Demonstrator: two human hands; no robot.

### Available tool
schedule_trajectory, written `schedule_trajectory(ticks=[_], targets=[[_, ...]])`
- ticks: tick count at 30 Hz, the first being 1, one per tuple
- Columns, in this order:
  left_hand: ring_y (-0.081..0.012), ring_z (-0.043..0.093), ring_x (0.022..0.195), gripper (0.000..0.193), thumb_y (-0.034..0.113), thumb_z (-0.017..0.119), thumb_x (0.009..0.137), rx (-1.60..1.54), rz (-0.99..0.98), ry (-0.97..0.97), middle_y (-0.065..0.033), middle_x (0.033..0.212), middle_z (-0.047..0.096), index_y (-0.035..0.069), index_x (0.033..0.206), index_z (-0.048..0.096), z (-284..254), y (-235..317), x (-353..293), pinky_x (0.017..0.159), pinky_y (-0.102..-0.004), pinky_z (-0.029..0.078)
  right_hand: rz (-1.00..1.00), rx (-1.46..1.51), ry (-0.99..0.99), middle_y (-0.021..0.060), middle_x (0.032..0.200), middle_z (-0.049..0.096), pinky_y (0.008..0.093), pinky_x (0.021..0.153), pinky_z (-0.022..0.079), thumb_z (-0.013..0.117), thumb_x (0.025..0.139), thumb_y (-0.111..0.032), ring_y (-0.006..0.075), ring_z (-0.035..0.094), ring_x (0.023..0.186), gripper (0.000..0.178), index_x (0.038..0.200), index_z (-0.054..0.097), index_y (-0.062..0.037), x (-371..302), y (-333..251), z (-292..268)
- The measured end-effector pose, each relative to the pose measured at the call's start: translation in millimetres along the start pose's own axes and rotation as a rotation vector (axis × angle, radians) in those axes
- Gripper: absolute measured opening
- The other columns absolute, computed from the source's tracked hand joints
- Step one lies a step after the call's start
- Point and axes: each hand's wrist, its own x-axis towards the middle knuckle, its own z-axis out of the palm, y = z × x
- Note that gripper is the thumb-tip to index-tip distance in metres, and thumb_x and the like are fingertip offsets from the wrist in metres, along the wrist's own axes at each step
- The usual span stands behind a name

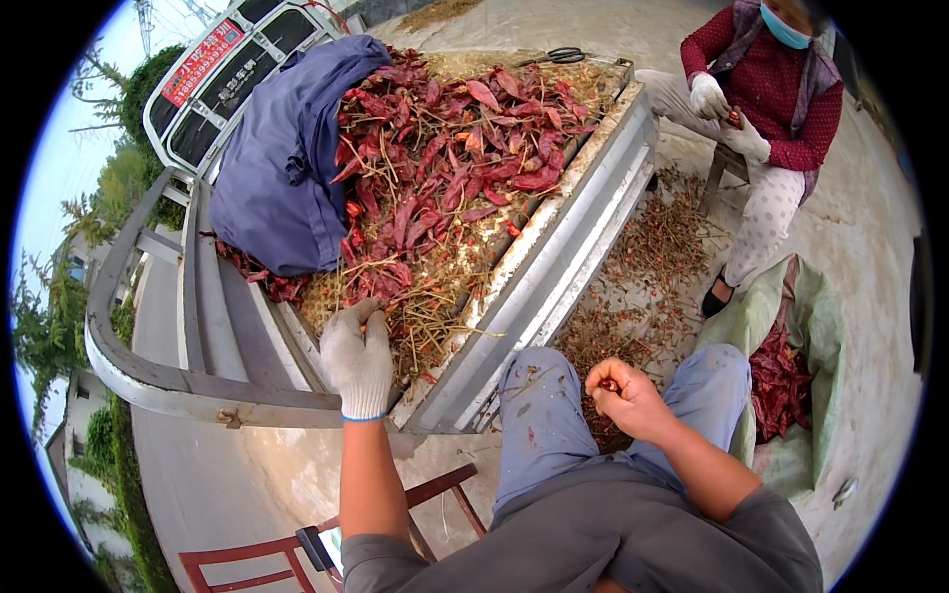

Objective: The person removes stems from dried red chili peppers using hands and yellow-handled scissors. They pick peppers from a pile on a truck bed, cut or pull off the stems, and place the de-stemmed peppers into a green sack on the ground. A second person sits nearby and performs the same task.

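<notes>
My left hand [356, 361], in a white knit glove, is over the near left corner of the truck bed, at the edge of a heap of dry stems [425, 326]. Its thumb and forefinger are apart, and I see nothing held; the other fingers are partly hidden. My bare right hand [631, 397] is closed above my lap, between my knees. A bit of dark red dried chili [610, 384] shows in its fingers. Dried red chilies [445, 158] cover much of the bed beyond my left hand.
Dark blue cloth [282, 158] drapes over the chilies' left side. Scissors [565, 55] lie at the bed's far edge. At right, a masked co-worker [766, 109] sits with gloved hands together. A green sack [825, 346] holds chilies; stems litter the ground. A red metal frame [267, 553] stands lower left.
</notes>
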Motion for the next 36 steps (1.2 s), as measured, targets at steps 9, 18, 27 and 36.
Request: schedule_trajectory(ticks=[9,18,27,36], targets=[[-0.0135,0.069,0.092,0.018,0.000,0.069,0.091,-0.928,-0.426,-0.496,-0.0116,0.103,0.076,-0.007,0.107,0.073,-6.0,94.2,-82.0,0.083,-0.0267,0.054,-0.695,-0.603,-0.025,0.0122,0.109,0.071,0.0431,0.077,0.059,0.076,0.092,-0.017,0.0326,0.071,0.086,0.029,0.118,0.069,-0.0061,59.2,-87.2,43.3],[-0.0302,0.071,0.086,0.018,0.016,0.077,0.085,-0.042,0.530,-0.767,-0.0091,0.089,0.075,0.008,0.101,0.075,-6.1,116.9,-54.4,0.079,-0.0449,0.054,-0.483,-0.975,-0.372,0.0157,0.089,0.070,0.0502,0.075,0.056,0.072,0.094,-0.024,0.0408,0.070,0.084,0.020,0.098,0.068,-0.0049,56.6,-90.6,19.5],[-0.0296,0.068,0.079,0.014,0.023,0.080,0.080,-0.101,0.689,-0.642,-0.0074,0.076,0.069,0.013,0.087,0.073,8.9,108.0,-62.1,0.077,-0.0437,0.051,-0.350,-0.464,-0.535,0.0084,0.078,0.065,0.0383,0.064,0.050,0.070,0.103,-0.026,0.0232,0.063,0.069,0.025,0.094,0.068,-0.0033,63.2,-65.9,6.4],[-0.0345,0.069,0.082,0.019,0.018,0.077,0.084,-0.257,0.225,-0.450,-0.0073,0.077,0.070,0.008,0.101,0.077,35.1,116.7,-102.8,0.082,-0.0450,0.052,-0.045,0.084,-0.177,-0.0035,0.083,0.067,0.0237,0.061,0.045,0.063,0.109,-0.026,0.0044,0.052,0.067,0.022,0.110,0.073,-0.0052,31.4,-22.6,22.8]])
